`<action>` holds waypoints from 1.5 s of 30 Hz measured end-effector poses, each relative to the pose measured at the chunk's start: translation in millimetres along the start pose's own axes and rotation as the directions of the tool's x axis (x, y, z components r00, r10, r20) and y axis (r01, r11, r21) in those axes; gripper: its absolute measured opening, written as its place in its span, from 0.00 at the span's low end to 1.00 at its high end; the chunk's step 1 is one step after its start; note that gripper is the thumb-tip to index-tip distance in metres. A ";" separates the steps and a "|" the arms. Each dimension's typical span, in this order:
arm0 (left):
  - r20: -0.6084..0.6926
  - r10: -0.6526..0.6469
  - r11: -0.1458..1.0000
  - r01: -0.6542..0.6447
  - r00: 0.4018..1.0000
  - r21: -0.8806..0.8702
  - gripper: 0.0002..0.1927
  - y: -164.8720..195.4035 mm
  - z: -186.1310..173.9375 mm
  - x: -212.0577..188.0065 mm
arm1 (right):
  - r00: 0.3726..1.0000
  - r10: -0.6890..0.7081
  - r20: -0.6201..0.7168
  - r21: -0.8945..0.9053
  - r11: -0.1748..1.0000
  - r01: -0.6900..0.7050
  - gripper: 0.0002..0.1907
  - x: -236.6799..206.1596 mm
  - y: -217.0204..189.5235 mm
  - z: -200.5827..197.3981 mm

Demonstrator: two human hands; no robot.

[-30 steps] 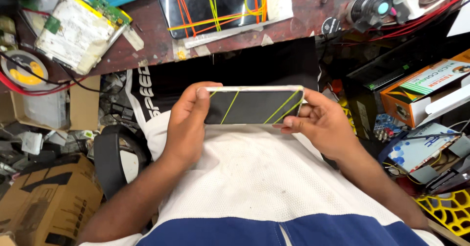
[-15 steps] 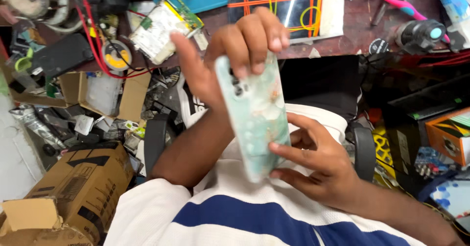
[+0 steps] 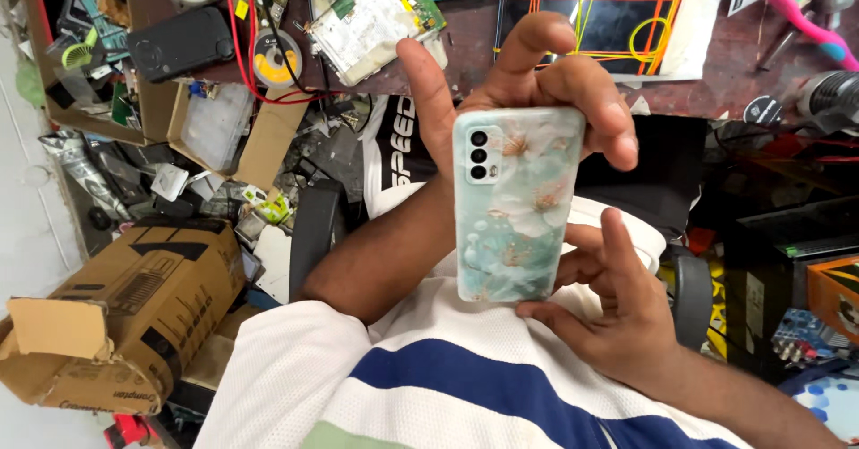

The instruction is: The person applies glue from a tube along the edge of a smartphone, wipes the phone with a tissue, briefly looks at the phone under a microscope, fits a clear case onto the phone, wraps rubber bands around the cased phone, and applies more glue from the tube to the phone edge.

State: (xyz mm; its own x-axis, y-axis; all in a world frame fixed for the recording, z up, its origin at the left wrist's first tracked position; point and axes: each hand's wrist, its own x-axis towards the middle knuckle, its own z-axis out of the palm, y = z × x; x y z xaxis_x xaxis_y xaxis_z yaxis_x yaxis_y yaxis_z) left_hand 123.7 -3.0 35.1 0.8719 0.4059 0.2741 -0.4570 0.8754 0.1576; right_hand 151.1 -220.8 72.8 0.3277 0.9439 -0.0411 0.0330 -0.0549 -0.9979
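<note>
The phone (image 3: 517, 206) screen faces away, probably against the left hand (image 3: 528, 91).

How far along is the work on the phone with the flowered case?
Done: the cased phone is fully covered, flowered back facing the camera. In hand: the left hand grips its top, the right hand its bottom edge. Left: a banded screen lies untouched on the bench.

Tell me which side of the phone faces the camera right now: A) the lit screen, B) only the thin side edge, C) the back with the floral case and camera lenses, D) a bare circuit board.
C: the phone shows its pale floral case and its lenses at the top left, with the left hand gripping its top and the right hand supporting its lower edge.
</note>
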 end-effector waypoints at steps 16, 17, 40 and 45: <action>-0.485 -0.030 0.026 0.486 0.874 0.873 0.22 38.3 43.3 -5.6 | 0.824 0.478 -0.304 0.299 0.869 -0.394 0.22 37.8 15.0 -73.8; -0.491 -0.026 0.032 0.491 0.871 0.870 0.21 47.2 42.5 -10.0 | 0.824 0.416 -0.385 0.206 0.909 -0.363 0.20 44.4 4.8 -85.0; -0.600 0.173 0.174 0.575 0.781 0.799 0.10 111.4 -19.5 -82.9 | 0.799 0.296 -0.524 -0.280 0.826 -0.489 0.27 366.0 -86.7 -175.6; -0.481 0.134 0.023 0.482 0.867 0.876 0.09 107.9 0.0 -54.3 | 0.833 0.062 -0.549 -0.565 0.707 -0.425 0.24 351.6 -74.5 -162.3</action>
State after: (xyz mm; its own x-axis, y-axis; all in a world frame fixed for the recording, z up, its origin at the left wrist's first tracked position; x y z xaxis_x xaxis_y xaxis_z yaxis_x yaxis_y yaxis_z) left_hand 27.0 69.4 37.3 0.7791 0.5949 -0.1976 0.2562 -0.0144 0.9665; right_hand 417.1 62.3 140.6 0.7938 0.6043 -0.0689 0.4179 -0.6242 -0.6601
